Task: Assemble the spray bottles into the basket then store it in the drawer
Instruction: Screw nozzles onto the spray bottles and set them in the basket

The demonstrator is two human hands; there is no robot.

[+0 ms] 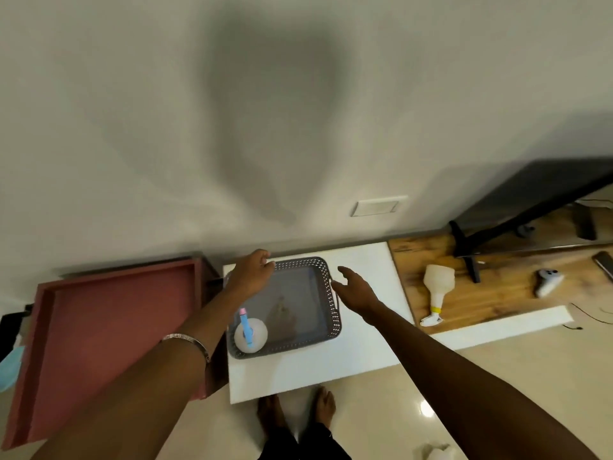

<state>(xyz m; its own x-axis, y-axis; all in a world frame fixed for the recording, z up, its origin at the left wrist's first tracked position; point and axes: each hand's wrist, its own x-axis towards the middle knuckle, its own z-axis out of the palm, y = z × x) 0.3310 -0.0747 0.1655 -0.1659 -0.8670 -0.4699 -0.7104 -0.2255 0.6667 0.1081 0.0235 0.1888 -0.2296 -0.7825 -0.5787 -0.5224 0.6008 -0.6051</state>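
A grey perforated basket [334,318] rests on a white cabinet top [365,343]. Inside it, at the near left corner, stands a white spray bottle with a blue and pink nozzle [249,333]. My left hand [253,272] curls over the basket's far left rim, touching it. My right hand [356,288] hovers at the basket's right rim with fingers spread and nothing in it. A second white spray bottle with a yellow band [436,290] lies on its side on the wooden surface to the right. A reddish-brown drawer [109,327] stands pulled out at the left.
On the wooden surface [497,287] at the right stand a dark screen on a black stand [537,200], a white controller [547,280] and a dark phone [603,263]. The wall is close behind. My bare feet [298,410] stand on a glossy tiled floor.
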